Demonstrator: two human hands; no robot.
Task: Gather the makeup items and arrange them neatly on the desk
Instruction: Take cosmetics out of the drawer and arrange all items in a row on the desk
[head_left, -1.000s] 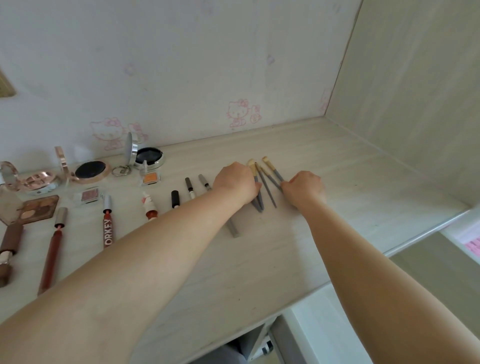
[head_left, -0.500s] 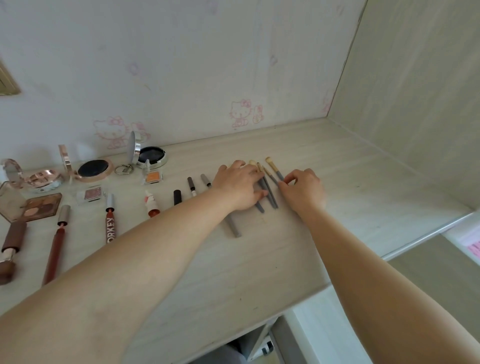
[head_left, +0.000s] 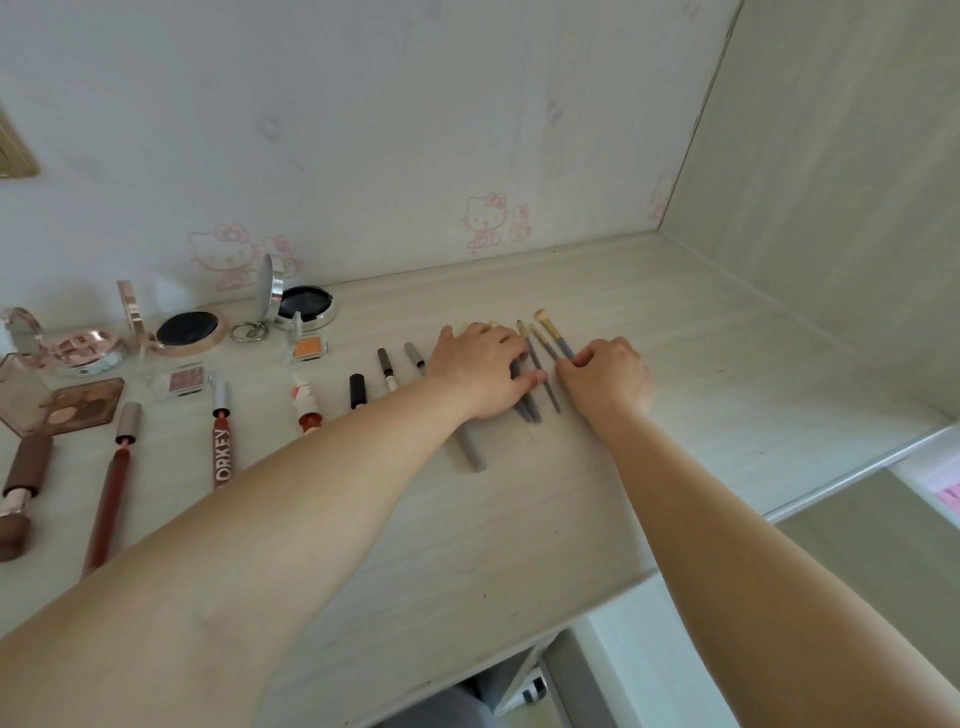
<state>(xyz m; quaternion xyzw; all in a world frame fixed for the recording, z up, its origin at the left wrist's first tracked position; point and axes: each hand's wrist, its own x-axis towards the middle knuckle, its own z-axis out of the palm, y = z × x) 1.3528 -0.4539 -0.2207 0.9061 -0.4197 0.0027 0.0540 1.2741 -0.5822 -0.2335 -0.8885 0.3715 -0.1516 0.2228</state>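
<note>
Desk (head_left: 675, 415): pale wood-grain top in a corner, with a wall (head_left: 415, 130) behind it bearing faint pink cartoon-cat prints and a side panel of the same pale wood on the right.
Brushes (head_left: 545, 382): thin grey handles with gold collars and pale bristle tips, lying side by side on the desk between the two hands, tips toward the wall.
Left hand (head_left: 480, 369): palm down, fingers fairly straight, resting flat on the left-most brush handles.
Right hand (head_left: 605, 376): fingers curled, fingertips on the handle of the right-most brush; whether it pinches it cannot be told.
Grey stick (head_left: 470, 447): thicker grey handle showing from under the left wrist, pointing toward the desk's front edge.
Pencils (head_left: 387, 369): two short grey ones, just left of the left hand.
Black cap (head_left: 357, 391): small, left of the pencils.
Lip gloss (head_left: 223, 441): red tube with white lettering and a silver cap.
Lip liner (head_left: 111, 493): long dark red stick, left of the lip gloss.
Compacts (head_left: 304, 306): round, lids standing open, dark inside, near the wall.
Palette (head_left: 78, 408): brown eyeshadow shades, clear lid raised, far left.
</note>
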